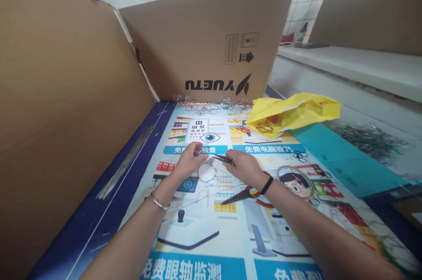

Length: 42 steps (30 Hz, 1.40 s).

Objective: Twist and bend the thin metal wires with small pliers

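My right hand (245, 168) is closed around small dark pliers (224, 159), whose narrow jaws point left. Facing the jaws, my left hand (191, 159) has its thumb and fingers apart, and nothing clear shows between them. Just below the plier tips is a thin twisted wire ring (207, 173); I cannot tell whether it hangs from them or lies on the printed sheet (231, 205). Orange-handled scissors (242, 195) lie under my right wrist, blades to the left. Bent wire pieces (203, 196) are nearer to me.
Cardboard walls (198, 47) stand behind and left. Straight wires (125, 163) lie along the left edge. At right are a yellow bag (296, 110), a round face-printed item (296, 183), black loops (299, 155), a teal sheet (349, 161) and a tangled wire heap (369, 141).
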### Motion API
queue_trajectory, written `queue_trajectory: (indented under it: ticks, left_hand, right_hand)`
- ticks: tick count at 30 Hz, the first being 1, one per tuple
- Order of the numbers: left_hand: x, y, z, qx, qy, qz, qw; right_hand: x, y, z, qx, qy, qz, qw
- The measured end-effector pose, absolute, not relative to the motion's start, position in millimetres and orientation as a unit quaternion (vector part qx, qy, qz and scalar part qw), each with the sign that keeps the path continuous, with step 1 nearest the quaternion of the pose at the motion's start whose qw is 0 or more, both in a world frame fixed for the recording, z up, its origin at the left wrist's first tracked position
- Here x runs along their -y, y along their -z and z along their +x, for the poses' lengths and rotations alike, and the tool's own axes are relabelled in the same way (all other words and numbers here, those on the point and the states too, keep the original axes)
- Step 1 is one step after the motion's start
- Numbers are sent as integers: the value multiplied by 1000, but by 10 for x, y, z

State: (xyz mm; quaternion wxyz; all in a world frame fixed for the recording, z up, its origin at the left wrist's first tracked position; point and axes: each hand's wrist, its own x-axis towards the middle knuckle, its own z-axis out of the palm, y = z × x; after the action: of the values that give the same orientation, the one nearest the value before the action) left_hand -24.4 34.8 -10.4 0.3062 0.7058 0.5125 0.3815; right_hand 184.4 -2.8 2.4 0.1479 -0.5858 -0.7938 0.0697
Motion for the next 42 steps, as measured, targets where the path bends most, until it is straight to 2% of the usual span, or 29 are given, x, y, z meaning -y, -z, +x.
queue_trajectory:
  ticks: [8, 14, 19, 29, 35, 42]
  left_hand:
    - [-380, 122, -266, -460, -393, 731, 314]
    - [-409, 61, -355, -474, -437, 631, 431]
    - [-441, 37, -445, -462, -429, 591, 504]
    - [-455, 84, -433, -466, -414, 608, 491]
    - [-463, 122, -436, -455, -397, 658, 449]
    - [-477, 141, -462, -458, -395, 656, 452]
  right_hand:
    - [48, -230, 1889, 798, -55, -593, 89]
    - [66, -394, 1993, 814, -51, -579, -21]
    - [75, -341, 1970, 822, -18, -568, -34]
    - [114, -334, 1928, 819, 40, -569, -56]
    - [134, -363, 1925, 818, 40, -569, -69]
    - [123, -420, 1978, 810, 33, -581, -70]
